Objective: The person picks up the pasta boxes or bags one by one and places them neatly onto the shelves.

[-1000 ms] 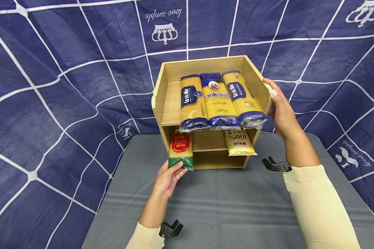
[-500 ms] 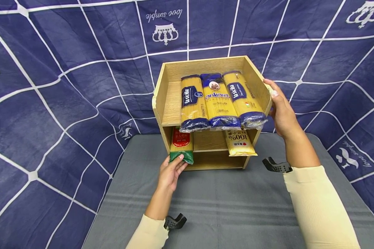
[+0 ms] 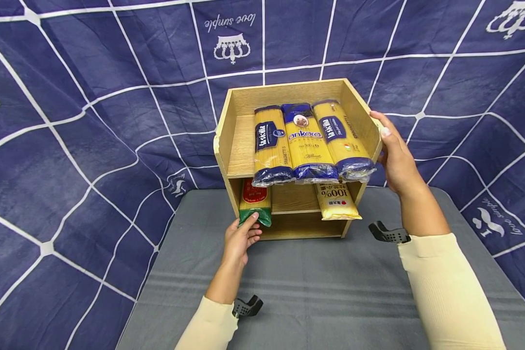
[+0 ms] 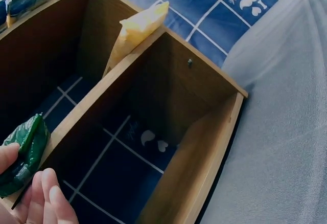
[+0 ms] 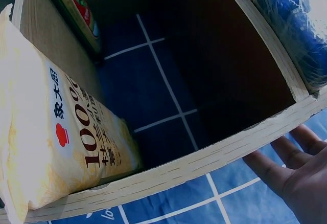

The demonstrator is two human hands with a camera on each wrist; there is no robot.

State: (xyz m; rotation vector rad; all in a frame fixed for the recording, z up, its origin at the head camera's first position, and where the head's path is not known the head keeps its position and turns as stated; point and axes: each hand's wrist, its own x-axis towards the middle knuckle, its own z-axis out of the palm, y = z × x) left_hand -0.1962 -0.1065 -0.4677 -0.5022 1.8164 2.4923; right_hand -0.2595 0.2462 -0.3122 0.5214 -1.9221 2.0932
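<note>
My left hand pinches the green end of a spaghetti pack with a red label, thumb on top and fingers below. In the left wrist view that green end sits at a wooden shelf board. The pack lies in the middle level of a small wooden shelf unit, at its left side; its far end is hidden in the head view. My right hand rests against the unit's right side panel. Fairly straight fingers touch the panel's outer face in the right wrist view.
Three spaghetti packs, including a blue-ended ankara pack, lie on the upper board, their ends overhanging. A yellow pack sticks out at the middle level's right. The unit stands on a grey cloth before a blue patterned curtain.
My left hand has moved forward and slightly right, and the red-labelled spaghetti pack has slid deeper into the middle level. The right hand has stayed on the side panel.
</note>
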